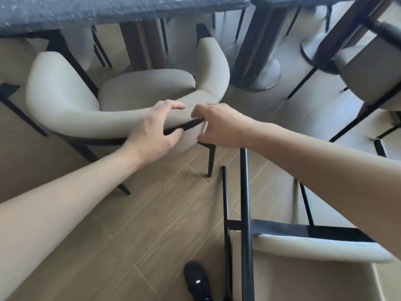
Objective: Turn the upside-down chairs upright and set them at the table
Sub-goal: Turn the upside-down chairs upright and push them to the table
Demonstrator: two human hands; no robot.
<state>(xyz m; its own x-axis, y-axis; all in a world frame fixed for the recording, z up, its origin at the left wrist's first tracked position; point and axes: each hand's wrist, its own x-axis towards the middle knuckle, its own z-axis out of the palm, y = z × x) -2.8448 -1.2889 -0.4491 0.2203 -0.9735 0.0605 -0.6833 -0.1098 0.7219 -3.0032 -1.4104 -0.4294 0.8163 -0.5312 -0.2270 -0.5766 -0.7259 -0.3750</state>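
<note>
A beige padded chair (65, 98) with black legs stands upright on the wood floor, its seat facing the dark stone table (108, 9). My left hand (152, 133) lies over the curved back rim, thumb on the black frame strip and fingers spread across the top. My right hand (219, 127) clasps the same rim just to the right, fingers curled over the strip's end. At the lower right a second beige chair (314, 250) is upside down, and its black legs (246, 203) point up under my right forearm.
A third beige chair (368, 72) stands tilted at the right edge. Table pedestals (258, 53) and thin black chair legs crowd the space under the table. My black shoe (197, 281) is on the floor beside the overturned chair.
</note>
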